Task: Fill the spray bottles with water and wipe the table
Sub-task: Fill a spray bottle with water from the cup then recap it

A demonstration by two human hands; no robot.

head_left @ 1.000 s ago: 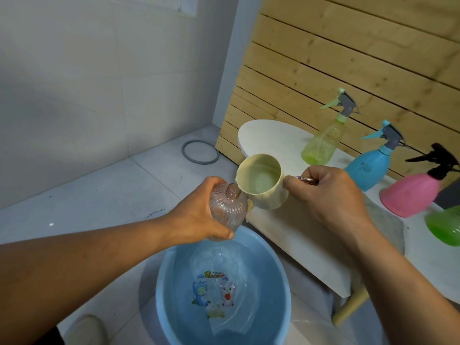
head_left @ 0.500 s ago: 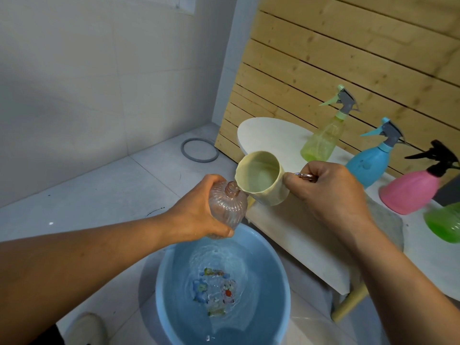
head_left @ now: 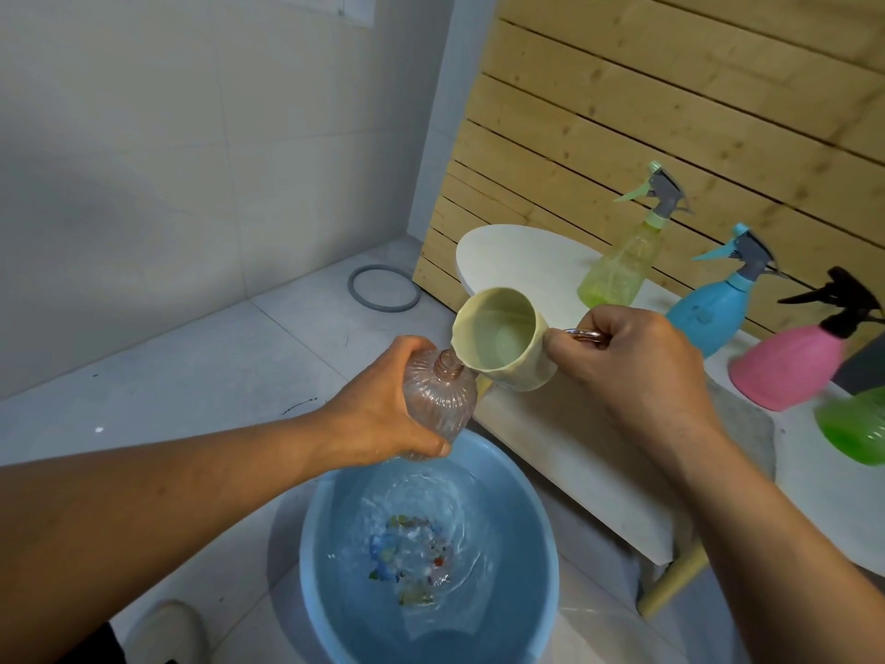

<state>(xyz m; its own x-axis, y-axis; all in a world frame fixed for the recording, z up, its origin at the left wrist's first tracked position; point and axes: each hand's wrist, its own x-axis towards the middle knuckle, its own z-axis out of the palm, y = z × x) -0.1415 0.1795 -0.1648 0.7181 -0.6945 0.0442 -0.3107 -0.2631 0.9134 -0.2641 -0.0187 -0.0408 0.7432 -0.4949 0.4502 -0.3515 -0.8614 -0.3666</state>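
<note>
At centre left of the frame our left hand (head_left: pixel 383 400) is wrapped around the ribbed clear bottle (head_left: pixel 438 400), which has no spray head on and leans its open neck toward the cup. The bottle hangs above the blue basin (head_left: pixel 541 534) at bottom centre, whose water is rippled over a blurred colour print on its floor. Just right of the bottle, our right hand (head_left: pixel 627 361) is closed on the metal handle of the cream cup (head_left: pixel 498 340), tipped so that its lip sits right at the bottle mouth; some water shows inside the cup.

We judge this bottle to be mid-fill, and how full it is we cannot tell. Further right, on the white table (head_left: pixel 517 251), stand the yellow-green bottle (head_left: pixel 618 270), the blue bottle (head_left: pixel 709 313) and the pink bottle (head_left: pixel 790 371), each with its trigger head on, and a green bottle (head_left: pixel 857 428) cut by the right edge; whether these hold water we cannot say. Capping the bottle in hand and wiping the table seem still to come.

No brand, label or readable writing shows on anything; the basin's print is too distorted by the ripples to make out.
</note>
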